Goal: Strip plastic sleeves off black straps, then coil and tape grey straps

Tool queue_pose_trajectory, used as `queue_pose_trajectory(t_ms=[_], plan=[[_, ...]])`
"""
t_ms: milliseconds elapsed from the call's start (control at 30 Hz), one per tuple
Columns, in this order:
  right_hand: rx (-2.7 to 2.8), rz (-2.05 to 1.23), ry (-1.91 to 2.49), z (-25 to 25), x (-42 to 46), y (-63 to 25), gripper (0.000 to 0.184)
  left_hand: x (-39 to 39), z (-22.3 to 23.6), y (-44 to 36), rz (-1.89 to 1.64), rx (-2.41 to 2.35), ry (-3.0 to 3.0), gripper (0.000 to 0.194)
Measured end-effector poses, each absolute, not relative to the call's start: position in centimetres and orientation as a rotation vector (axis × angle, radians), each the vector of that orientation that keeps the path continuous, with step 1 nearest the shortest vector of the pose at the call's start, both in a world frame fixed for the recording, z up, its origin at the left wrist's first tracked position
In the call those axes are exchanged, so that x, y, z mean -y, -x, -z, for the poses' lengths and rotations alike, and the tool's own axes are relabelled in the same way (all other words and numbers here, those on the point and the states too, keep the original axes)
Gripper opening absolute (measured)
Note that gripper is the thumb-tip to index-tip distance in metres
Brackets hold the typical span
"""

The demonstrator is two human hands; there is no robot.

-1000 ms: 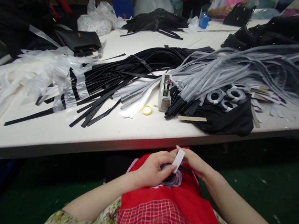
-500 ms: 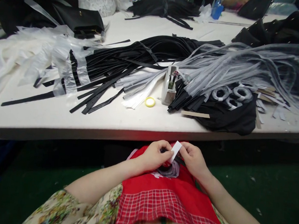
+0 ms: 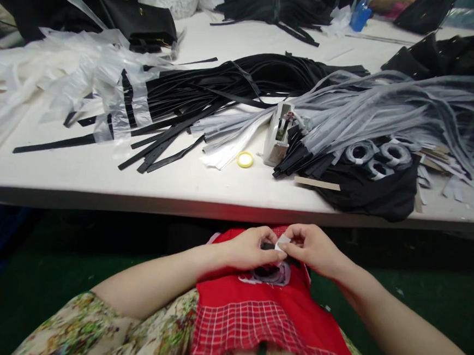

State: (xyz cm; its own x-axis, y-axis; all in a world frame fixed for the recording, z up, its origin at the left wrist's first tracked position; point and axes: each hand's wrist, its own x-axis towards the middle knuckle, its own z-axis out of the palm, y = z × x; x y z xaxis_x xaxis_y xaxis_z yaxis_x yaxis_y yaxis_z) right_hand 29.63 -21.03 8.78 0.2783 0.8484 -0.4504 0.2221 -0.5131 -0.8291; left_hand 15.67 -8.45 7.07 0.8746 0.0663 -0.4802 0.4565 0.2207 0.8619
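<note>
Above my lap, both hands are closed in pinches around a small white paper strip (image 3: 283, 241). My left hand (image 3: 251, 248) has thumb and forefinger at the strip's left side, with something dark between its fingers. My right hand (image 3: 313, 250) presses its thumb against the strip's lower right part and covers much of it. Just below the fingers, a coil of greyish wrapped strap (image 3: 279, 275) rests on the red apron (image 3: 252, 293). The fingers hide part of the coil.
On the white table (image 3: 187, 187) lie black straps (image 3: 210, 96), grey wrapped straps (image 3: 390, 102) and several coiled straps (image 3: 360, 152) on black cloth. A tape dispenser (image 3: 278, 134) stands beside a yellow-rimmed disc (image 3: 245, 159). A black bag (image 3: 140, 22) sits behind clear plastic wrapping (image 3: 106, 69).
The white strip stood out long between the hands earlier; now my right fingers cover it and only a short part shows. My right hand has moved in over it. The view has shifted slightly.
</note>
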Motion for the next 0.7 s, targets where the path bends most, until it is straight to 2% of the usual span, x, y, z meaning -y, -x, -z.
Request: queue_pose_trajectory(t_ms=[100, 200, 333, 467, 533, 600, 700], plan=[[1.484, -0.833, 2.060, -9.7, 21.0, -29.6, 0.016, 7.6, -6.6, -15.7, 0.483, -0.373, -1.227, 0.036], [1.849, -0.598, 1.962, -10.1, 21.1, -29.9, 0.027, 6.8, -5.9, -16.0, 0.325, -0.419, -1.146, 0.038], [1.935, -0.379, 1.910, -9.3, 21.2, -30.4, 0.048, 5.5, -5.6, -16.7, 0.112, -0.418, -1.012, 0.036], [1.910, -0.288, 1.847, -8.6, 20.6, -30.3, 0.058, 4.4, -5.8, -17.2, 0.007, -0.483, -0.873, 0.035], [1.881, -0.307, 1.800, -8.7, 19.8, -30.6, 0.055, 4.2, -5.9, -17.2, -0.023, -0.519, -0.903, 0.040], [1.792, -0.301, 1.786, -8.9, 18.2, -32.0, 0.044, 4.0, -5.8, -17.1, -0.028, -0.528, -0.933, 0.047], [1.370, -0.210, 1.879, -9.0, 14.2, -36.2, 0.029, 3.8, -5.7, -16.7, -0.076, -0.530, -0.966, 0.053]])
